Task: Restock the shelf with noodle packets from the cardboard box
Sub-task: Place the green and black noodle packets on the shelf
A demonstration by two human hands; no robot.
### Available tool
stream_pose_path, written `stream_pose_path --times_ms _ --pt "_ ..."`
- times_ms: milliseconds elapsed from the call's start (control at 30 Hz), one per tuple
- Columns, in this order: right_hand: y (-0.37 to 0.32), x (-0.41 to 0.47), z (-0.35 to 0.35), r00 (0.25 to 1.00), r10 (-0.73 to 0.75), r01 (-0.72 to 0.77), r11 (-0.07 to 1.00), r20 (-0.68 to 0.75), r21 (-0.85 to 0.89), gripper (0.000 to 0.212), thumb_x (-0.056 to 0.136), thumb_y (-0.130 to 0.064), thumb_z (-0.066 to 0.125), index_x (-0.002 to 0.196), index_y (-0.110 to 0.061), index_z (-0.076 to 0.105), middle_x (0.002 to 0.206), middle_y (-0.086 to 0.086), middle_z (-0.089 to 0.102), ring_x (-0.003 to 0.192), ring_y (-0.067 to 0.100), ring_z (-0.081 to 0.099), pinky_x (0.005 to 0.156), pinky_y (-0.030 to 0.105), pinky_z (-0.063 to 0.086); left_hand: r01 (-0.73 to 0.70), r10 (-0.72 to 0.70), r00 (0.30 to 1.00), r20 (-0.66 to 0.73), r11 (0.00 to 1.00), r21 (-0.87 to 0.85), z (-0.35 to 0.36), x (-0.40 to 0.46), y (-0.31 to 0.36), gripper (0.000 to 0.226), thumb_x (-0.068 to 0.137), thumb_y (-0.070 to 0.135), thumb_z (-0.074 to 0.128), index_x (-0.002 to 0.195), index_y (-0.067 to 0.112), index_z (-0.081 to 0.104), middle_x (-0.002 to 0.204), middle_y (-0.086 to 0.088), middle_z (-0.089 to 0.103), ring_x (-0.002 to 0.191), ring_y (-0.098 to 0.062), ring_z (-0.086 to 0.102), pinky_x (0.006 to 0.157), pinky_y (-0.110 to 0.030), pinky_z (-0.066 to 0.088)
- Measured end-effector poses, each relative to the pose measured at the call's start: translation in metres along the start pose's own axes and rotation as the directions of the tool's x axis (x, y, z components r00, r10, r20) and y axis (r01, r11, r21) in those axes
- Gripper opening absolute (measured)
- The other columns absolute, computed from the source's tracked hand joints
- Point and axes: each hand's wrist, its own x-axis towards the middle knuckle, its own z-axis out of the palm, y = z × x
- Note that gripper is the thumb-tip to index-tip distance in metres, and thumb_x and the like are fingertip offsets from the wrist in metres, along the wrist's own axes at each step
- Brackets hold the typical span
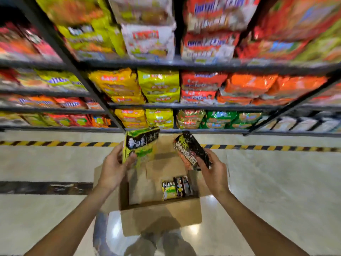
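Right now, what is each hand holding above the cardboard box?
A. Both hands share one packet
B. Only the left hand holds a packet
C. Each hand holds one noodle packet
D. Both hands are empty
C: the left hand grips a green and yellow packet and the right hand grips a black packet, both held apart above the open cardboard box.

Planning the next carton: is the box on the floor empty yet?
Not empty. The open box holds a few packets against its right side; the rest of its bottom shows bare cardboard.
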Motion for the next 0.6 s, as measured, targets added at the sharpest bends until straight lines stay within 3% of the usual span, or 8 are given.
stream_pose_path --times_ms 133,233,333,433,500,600 --pt "-0.056 -0.023 -0.04 0.997 -0.084 0.083 0.989 0.0 0.123 0.028 0.097 -0.027 0.063 0.116 -0.047 0.058 0.104 -0.033 0.068 0.1 -0.011 0.063 0.077 0.006 0.047 -0.076 0.076 0.997 0.001 0.997 0.019 -0.027 -0.029 0.05 0.022 0.092 0.018 0.066 0.114 0.015 0.062 0.099 0.018 0.072 0.091 0.003 0.065 0.073 -0.008 0.046" --pt "-0.084 -0.03 -0.061 0.992 -0.128 0.125 0.978 0.005 0.166 0.03 0.097 -0.026 0.063 0.12 -0.044 0.059 0.1 -0.043 0.063 0.095 -0.024 0.057 0.073 -0.001 0.042 -0.109 0.109 0.994 -0.021 0.994 0.001 -0.042 -0.046 0.082 0.026 0.093 0.019 0.066 0.119 0.018 0.063 0.105 0.012 0.072 0.097 -0.002 0.066 0.077 -0.012 0.048" --pt "-0.107 -0.027 -0.077 0.983 -0.184 0.181 0.967 -0.001 0.177 0.037 0.095 -0.024 0.066 0.132 -0.028 0.06 0.108 -0.025 0.063 0.09 -0.03 0.053 0.069 -0.003 0.042 -0.148 0.149 0.988 -0.049 0.989 0.019 -0.061 -0.059 0.11 0.024 0.093 0.022 0.067 0.117 0.025 0.062 0.101 0.008 0.072 0.095 -0.006 0.067 0.079 -0.021 0.051" --pt "-0.133 -0.018 -0.087 0.959 -0.282 0.276 0.947 0.011 0.166 0.04 0.093 -0.022 0.067 0.133 -0.02 0.061 0.114 -0.011 0.07 0.092 -0.025 0.058 0.07 0.0 0.045 -0.194 0.195 0.976 -0.101 0.981 0.02 -0.083 -0.069 0.134 0.031 0.093 0.021 0.066 0.123 0.026 0.06 0.11 0.009 0.072 0.102 -0.007 0.067 0.083 -0.026 0.057" --pt "-0.153 -0.014 -0.089 0.942 -0.334 0.326 0.93 0.021 0.169 0.043 0.091 -0.027 0.068 0.133 -0.022 0.062 0.107 -0.014 0.072 0.09 -0.016 0.064 0.071 0.009 0.052 -0.205 0.205 0.967 -0.153 0.979 0.017 -0.098 -0.077 0.146 0.03 0.094 0.02 0.065 0.123 0.026 0.06 0.111 0.008 0.072 0.103 -0.009 0.068 0.081 -0.032 0.059" --pt "-0.188 -0.012 -0.086 0.906 -0.419 0.408 0.9 0.05 0.151 0.043 0.089 -0.04 0.069 0.131 -0.035 0.063 0.088 -0.021 0.074 0.09 0.025 0.07 0.075 0.047 0.059 -0.227 0.221 0.95 -0.219 0.974 -0.002 -0.125 -0.09 0.156 0.03 0.094 0.018 0.064 0.123 0.024 0.06 0.11 0.006 0.072 0.102 -0.009 0.068 0.079 -0.03 0.059"
